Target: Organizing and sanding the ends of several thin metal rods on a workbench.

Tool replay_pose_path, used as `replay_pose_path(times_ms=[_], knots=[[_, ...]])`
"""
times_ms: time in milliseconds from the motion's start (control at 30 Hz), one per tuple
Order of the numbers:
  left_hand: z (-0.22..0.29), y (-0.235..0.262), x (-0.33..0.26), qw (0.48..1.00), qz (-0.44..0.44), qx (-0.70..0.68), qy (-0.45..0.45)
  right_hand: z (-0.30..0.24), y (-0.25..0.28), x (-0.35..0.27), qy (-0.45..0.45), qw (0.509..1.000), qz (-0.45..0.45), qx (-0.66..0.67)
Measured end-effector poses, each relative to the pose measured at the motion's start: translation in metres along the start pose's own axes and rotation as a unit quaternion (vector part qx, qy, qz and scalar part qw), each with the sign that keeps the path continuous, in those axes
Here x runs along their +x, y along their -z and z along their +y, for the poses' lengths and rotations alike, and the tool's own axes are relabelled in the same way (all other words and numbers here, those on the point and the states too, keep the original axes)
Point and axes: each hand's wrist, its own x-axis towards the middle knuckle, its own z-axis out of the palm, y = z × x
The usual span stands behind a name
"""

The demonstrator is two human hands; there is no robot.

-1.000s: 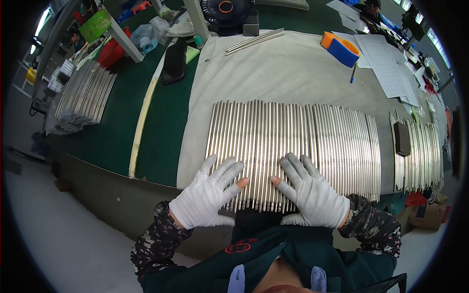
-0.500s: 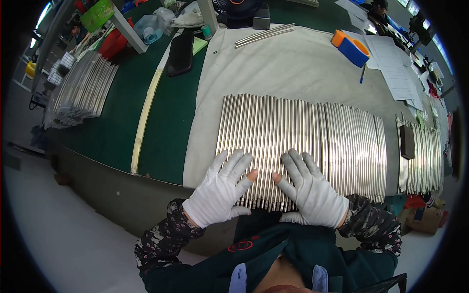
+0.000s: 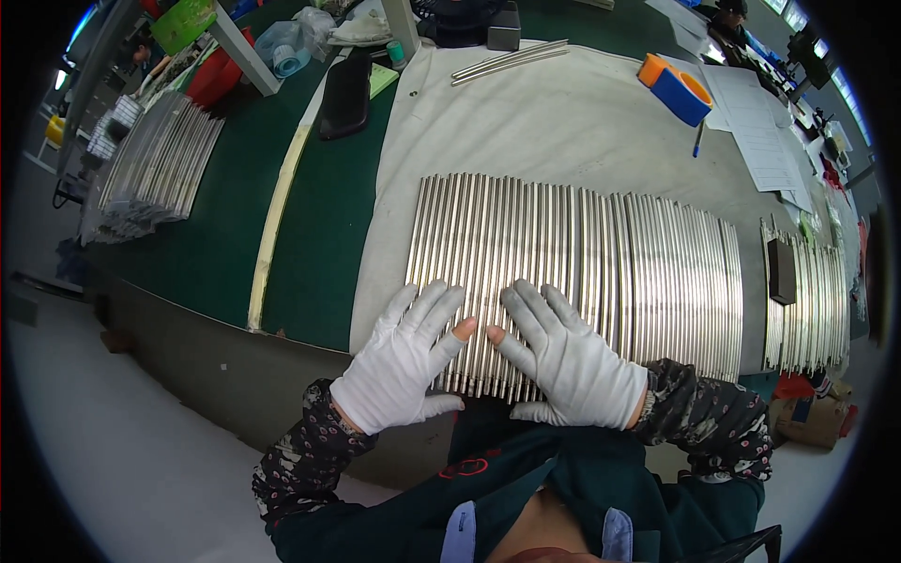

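A wide row of thin shiny metal rods (image 3: 582,253) lies side by side on a pale cloth (image 3: 563,122) over the green bench. My left hand (image 3: 404,361), in a white glove with a worn fingertip, rests flat with fingers spread on the near ends of the leftmost rods. My right hand (image 3: 563,352), also gloved, lies flat on the rods just beside it, index fingers almost touching. Neither hand grips anything.
A second batch of rods (image 3: 807,300) with a dark block (image 3: 781,272) on it lies at the right. More rods are stacked at the far left (image 3: 155,169). An orange and blue tape roll (image 3: 678,89), papers (image 3: 751,131), a black case (image 3: 345,94) and loose rods (image 3: 511,61) sit farther back.
Both hands have slid a little to the left along the near ends of the rods and come closer together; the view has shifted slightly.
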Motion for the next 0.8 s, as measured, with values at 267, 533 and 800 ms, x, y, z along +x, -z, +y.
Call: replay_pose_path(times_ms=[267, 533, 800], knots=[[-0.022, -0.008, -0.013, 0.998, 0.052, 0.031, -0.017, -0.001, -0.005, 0.022, 0.047, 0.998, 0.033, 0.015], [-0.026, -0.013, -0.014, 0.996, 0.072, 0.04, -0.034, -0.002, -0.003, 0.004, 0.063, 0.994, 0.056, 0.065], [0.02, -0.012, -0.004, 0.999, 0.019, 0.043, -0.021, 0.02, -0.008, -0.104, -0.189, 0.977, 0.059, -0.073]])
